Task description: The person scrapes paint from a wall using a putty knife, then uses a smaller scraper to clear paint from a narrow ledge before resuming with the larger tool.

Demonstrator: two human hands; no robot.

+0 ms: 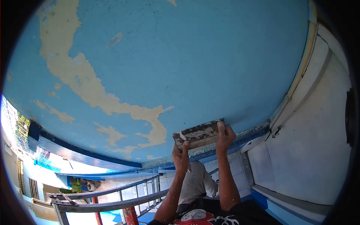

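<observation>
My left hand [181, 156] and my right hand [225, 137] grip opposite ends of one wide scraper [198, 134]. Its rectangular dark blade is worn and smeared with pale residue, and my thumbs lie on its near face. The rest of my fingers are mostly hidden behind it. The scraper's far edge is right at the lower part of a light blue wall [210, 71]. To its left, a large branching cream patch [88, 80] shows where the blue paint is gone. Small pale flecks dot my forearms.
A metal ladder [112, 200] with red parts stands at the lower left, close to my body. White panels [311, 123] close off the right side. A blue-edged ledge [86, 152] runs along the wall's base, with a potted plant [76, 185] far below.
</observation>
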